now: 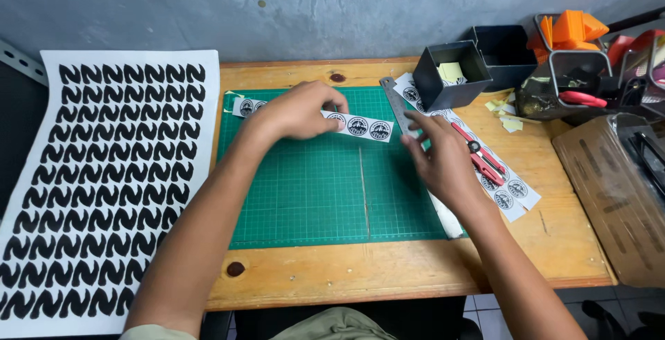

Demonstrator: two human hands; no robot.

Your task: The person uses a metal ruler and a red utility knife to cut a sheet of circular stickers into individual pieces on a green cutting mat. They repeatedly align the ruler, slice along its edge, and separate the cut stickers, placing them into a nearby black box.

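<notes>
white sticker strip (360, 126), round black emblems

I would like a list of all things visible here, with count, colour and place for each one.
cutting mat: 1, green, centre of the desk
sticker strip: 1, white with round black marks, on the mat
second strip: 1, white, right of the mat
ruler: 1, metal, right mat edge
cutter: 1, red, on the second strip
sheet: 1, white with black shapes, left
boxes: 2, black, back right
desk: 1, wood
left hand: on the sticker strip
right hand: at the ruler
</notes>
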